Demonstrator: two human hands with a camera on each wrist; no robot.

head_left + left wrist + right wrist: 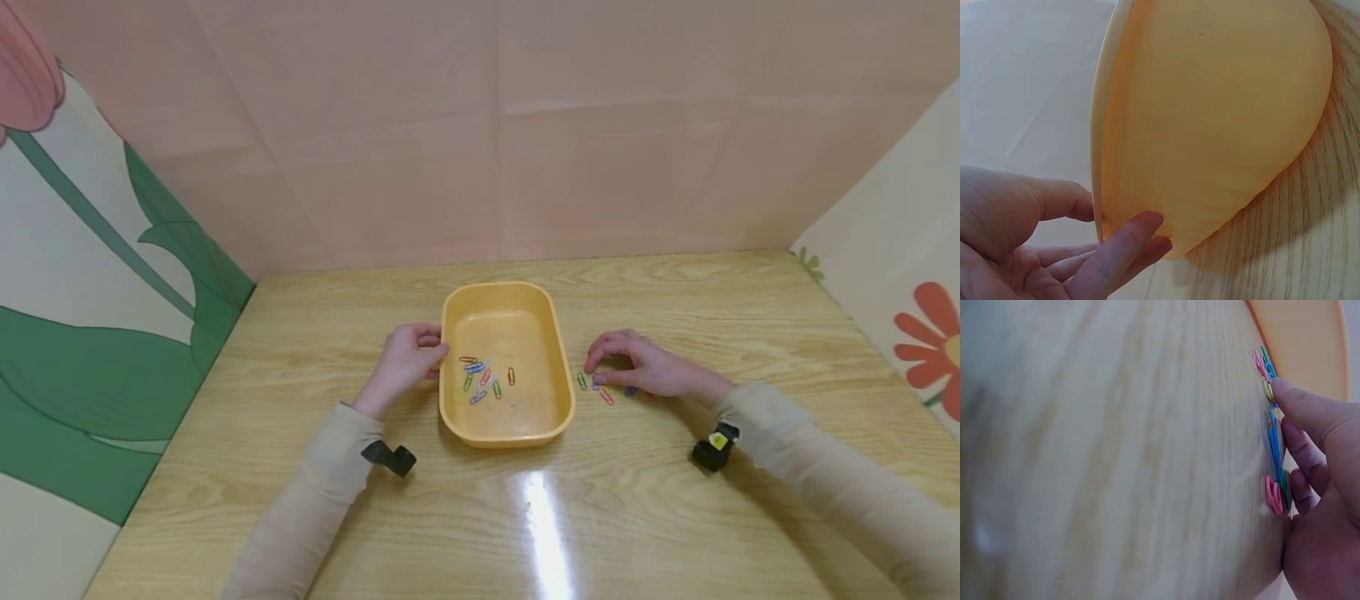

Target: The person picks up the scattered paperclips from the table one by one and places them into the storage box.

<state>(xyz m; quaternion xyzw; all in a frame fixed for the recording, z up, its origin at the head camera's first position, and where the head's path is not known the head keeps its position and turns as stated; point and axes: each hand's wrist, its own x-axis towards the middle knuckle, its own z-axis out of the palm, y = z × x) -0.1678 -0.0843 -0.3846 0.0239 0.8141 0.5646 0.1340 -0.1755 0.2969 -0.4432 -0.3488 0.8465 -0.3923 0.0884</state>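
Observation:
A yellow plastic tray (pixel 536 417) stands on the table with several coloured paper clips (pixel 485 377) lying inside it. At the tray's left side my left hand (pixel 408 357) grips the rim; in the left wrist view, the thumb is at the rim (pixel 1099 125) and fingers lie against the outer wall. Right of the tray, my right hand (pixel 637 364) is low over loose paper clips on the table, among them a green one (pixel 581 382) and a pink one (pixel 606 397). Its thumb touches a clip in the right wrist view, with a gap to the index finger.
The wooden table (pixel 360 533) extends around the tray, with a pink covering (pixel 495 133) behind it. Panels with a green plant picture (pixel 82 392) and a red flower picture (pixel 933 337) stand at the sides. Some clips are partly hidden under the right hand.

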